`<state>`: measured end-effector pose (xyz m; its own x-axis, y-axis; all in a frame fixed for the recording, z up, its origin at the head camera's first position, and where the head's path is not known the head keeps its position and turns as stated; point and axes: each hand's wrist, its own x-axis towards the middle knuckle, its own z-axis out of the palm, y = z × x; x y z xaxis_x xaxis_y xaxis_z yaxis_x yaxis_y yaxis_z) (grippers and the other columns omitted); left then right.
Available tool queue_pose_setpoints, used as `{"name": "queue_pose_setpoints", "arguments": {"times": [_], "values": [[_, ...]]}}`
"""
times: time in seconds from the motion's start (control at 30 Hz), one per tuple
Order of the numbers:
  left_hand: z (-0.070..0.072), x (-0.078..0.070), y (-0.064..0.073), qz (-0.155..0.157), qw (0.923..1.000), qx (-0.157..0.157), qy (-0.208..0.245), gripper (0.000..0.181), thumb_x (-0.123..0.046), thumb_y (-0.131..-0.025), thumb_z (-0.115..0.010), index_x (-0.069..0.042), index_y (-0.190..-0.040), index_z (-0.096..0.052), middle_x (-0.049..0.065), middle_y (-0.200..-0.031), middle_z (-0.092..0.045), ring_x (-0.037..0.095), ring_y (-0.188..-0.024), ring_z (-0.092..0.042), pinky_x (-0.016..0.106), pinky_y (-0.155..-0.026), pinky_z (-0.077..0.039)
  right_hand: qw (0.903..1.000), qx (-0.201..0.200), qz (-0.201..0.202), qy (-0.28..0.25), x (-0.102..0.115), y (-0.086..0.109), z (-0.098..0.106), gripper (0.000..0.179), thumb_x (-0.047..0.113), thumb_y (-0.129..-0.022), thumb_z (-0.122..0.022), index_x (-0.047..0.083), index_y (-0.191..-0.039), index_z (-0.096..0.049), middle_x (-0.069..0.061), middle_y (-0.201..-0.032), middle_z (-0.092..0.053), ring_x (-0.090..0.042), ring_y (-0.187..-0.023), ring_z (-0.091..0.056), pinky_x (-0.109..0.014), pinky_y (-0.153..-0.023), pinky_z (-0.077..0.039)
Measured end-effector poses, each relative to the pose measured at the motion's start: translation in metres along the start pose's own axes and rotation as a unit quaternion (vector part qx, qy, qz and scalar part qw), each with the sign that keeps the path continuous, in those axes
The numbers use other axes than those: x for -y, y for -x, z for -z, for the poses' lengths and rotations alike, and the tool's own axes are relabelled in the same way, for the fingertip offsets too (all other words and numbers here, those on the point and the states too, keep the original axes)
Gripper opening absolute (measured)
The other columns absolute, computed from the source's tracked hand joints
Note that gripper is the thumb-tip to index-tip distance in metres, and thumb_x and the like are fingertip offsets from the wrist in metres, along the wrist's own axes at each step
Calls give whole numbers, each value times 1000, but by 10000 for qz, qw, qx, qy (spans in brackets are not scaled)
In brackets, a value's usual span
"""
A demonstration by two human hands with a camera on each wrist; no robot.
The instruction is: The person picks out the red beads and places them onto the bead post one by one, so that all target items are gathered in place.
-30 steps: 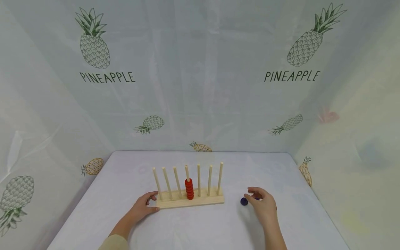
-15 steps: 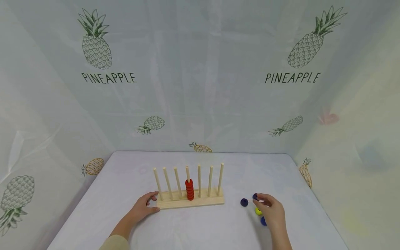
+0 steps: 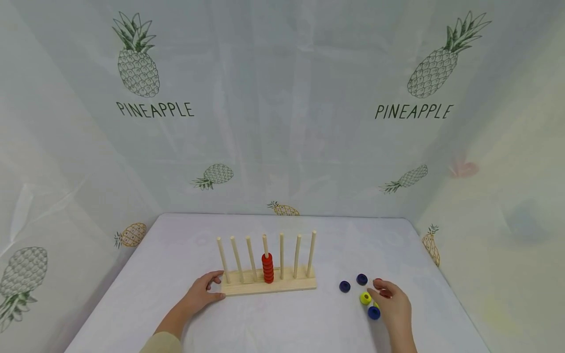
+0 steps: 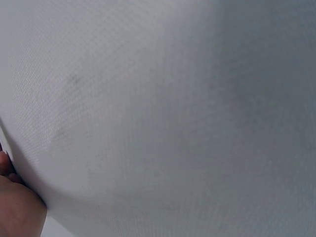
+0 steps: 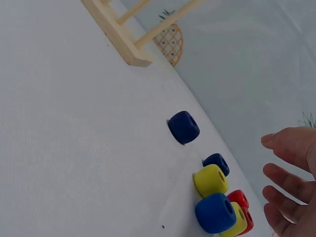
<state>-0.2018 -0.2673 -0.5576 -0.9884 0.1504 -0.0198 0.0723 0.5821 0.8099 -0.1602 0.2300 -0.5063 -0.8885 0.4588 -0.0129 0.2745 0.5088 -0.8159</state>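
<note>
A wooden peg rack with several upright pegs stands mid-table, and a stack of red beads sits on its middle peg. My left hand holds the rack's left end between thumb and fingers; the left wrist view shows only part of that hand. Over the loose beads at the right hovers my right hand, its fingers loosely bent and apart, with nothing between them in the right wrist view. Beneath or beside it lie dark blue beads, a yellow bead, a blue bead and partly hidden red beads.
The white table is bordered at the back and sides by a pale curtain printed with pineapples. In the right wrist view, the rack's near end lies beyond the loose beads. Fabric fills most of the left wrist view.
My right hand has shifted right and slightly nearer, off the dark blue beads, so more loose beads show. The left hand and the rack stay in place.
</note>
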Motion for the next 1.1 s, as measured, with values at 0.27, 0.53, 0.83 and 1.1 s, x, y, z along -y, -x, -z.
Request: {"name": "queue_pose_setpoints", "arguments": {"times": [0.27, 0.53, 0.83, 1.1], "values": [[1, 3, -2, -114, 9999, 37, 21, 68, -12, -75, -84, 4, -133, -52, 3, -102, -54, 16, -82, -37, 28, -71, -34, 9994, -243, -229, -67, -9, -2, -1, 32, 13, -84, -74, -1, -112, -68, -22, -110, -59, -34, -98, -51, -37, -71, -42], [1, 1, -1, -120, 9999, 20, -11, 67, -11, -75, -83, 4, -133, -53, 2, -102, -54, 16, -82, -37, 27, -71, -34, 9972, -354, -659, -20, -17, -8, -4, 34, 13, -88, -71, -1, -118, -64, -27, -126, -48, -45, -114, -42, -54, -86, -43], [1, 0, -1, -94, 10000, -20, 4, 66, -10, -75, -84, 4, -132, -54, 1, -101, -55, 15, -81, -38, 27, -71, -33, 9954, -423, -857, -56, -26, -12, -6, 35, 11, -87, -71, -4, -118, -63, -27, -127, -47, -44, -116, -41, -56, -91, -40], [0, 3, -2, -30, 10000, -23, 51, 67, -10, -74, -84, 4, -132, -54, 2, -100, -55, 15, -81, -38, 28, -71, -34, 9933, -395, -1078, 100, -32, -16, -7, 33, 11, -87, -71, -6, -114, -64, -28, -120, -51, -44, -109, -44, -52, -85, -44]]}}
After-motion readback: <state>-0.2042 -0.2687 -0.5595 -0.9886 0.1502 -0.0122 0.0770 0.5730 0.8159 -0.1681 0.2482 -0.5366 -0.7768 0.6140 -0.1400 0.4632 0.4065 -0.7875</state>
